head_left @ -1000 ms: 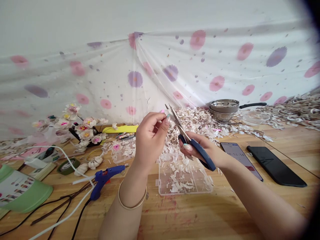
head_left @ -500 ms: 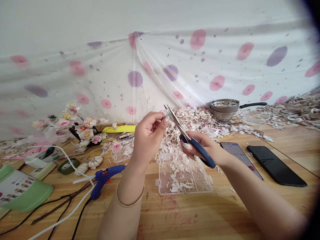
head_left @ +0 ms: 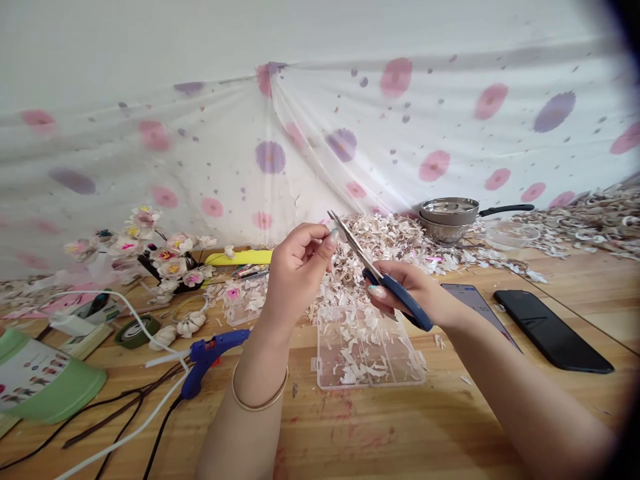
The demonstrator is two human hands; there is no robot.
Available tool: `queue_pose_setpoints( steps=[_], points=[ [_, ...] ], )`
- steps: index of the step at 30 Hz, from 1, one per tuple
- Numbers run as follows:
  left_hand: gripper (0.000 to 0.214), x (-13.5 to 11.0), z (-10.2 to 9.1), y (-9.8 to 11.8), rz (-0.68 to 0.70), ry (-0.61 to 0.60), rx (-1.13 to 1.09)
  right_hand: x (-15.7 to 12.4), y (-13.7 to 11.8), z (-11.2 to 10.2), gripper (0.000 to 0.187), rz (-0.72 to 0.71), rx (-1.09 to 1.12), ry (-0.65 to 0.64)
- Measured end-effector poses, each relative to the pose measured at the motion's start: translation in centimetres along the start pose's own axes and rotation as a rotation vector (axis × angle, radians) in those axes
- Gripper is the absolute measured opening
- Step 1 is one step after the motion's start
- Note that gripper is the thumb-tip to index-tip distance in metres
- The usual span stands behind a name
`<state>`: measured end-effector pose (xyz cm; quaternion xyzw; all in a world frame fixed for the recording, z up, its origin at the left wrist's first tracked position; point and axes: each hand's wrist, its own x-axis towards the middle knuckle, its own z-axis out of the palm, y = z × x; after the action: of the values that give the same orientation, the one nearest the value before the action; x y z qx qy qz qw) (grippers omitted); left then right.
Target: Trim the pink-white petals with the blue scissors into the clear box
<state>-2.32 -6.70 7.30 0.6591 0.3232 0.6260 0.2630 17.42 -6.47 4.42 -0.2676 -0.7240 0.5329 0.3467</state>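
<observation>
My right hand [head_left: 400, 287] grips a pair of scissors [head_left: 395, 290] by dark blue handles. Their metal blades point up and left, nearly together, with the tips just beyond my left fingertips. Thumb and forefinger of my left hand [head_left: 305, 257] are pinched together beside the blades. What sits in that pinch is too small and hidden to make out. Beneath both hands lies a clear plastic compartment box [head_left: 327, 380], with pale, petal-like scraps scattered over it. A large heap of similar pale scraps [head_left: 345, 280] spreads behind the hands.
To the left are a blue glue gun [head_left: 203, 353] with its cord, a green container [head_left: 75, 387], a roll of tape [head_left: 137, 331] and several handmade flowers [head_left: 170, 263]. Two phones, one lit [head_left: 470, 300] and one dark [head_left: 553, 333], lie right. Metal bowls [head_left: 445, 230] stand behind.
The scissor blades have closed closer together, and my right hand has shifted slightly right. My left hand stays in nearly the same place, still pinched.
</observation>
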Motion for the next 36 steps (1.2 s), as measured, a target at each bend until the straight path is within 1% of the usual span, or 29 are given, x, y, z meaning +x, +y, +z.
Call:
queue_pose_setpoints(
  steps=[3,8,13,18,21,23,27,29,31,34,36],
  points=[
    [0.021,-0.1,-0.1,0.0,-0.019,-0.017,-0.026,-0.1,0.0,-0.3,0.045,0.004,0.004,0.008],
    [0.02,-0.1,-0.2,0.2,-0.069,-0.046,-0.061,-0.5,-0.3,-1.1,0.043,0.034,-0.055,-0.01],
    [0.019,0.0,-0.4,0.0,-0.103,-0.069,-0.112,-0.6,-0.5,-1.6,0.041,0.02,-0.072,-0.038],
    [0.018,0.0,-0.6,-0.2,-0.129,-0.087,-0.155,-0.7,-0.3,-2.2,0.04,0.051,-0.102,-0.026],
    [0.017,0.1,-0.9,0.0,-0.147,-0.132,-0.17,-0.9,-0.4,-2.8,0.04,0.058,-0.131,-0.007],
    [0.017,0.1,-1.1,0.2,-0.178,-0.208,-0.162,-1.0,-0.6,-2.9,0.041,0.039,-0.121,0.05],
    [0.018,0.0,-0.8,0.5,-0.311,-0.472,-0.048,-0.6,-0.8,-2.3,0.041,-0.101,-0.074,0.206],
    [0.019,-0.2,-0.5,0.5,-0.36,-0.592,-0.001,-0.4,-0.7,-1.9,0.036,-0.168,-0.031,0.23],
    [0.018,-0.3,-0.1,0.4,-0.378,-0.694,0.012,-0.3,-0.5,-1.5,0.031,-0.189,0.016,0.239],
    [0.017,-0.4,0.4,0.1,-0.386,-0.795,0.024,-0.4,-0.6,-1.1,0.03,-0.165,0.024,0.258],
    [0.015,-0.4,0.5,0.1,-0.395,-0.825,0.043,-0.6,-0.9,-0.9,0.033,-0.158,0.009,0.26]
  ],
)
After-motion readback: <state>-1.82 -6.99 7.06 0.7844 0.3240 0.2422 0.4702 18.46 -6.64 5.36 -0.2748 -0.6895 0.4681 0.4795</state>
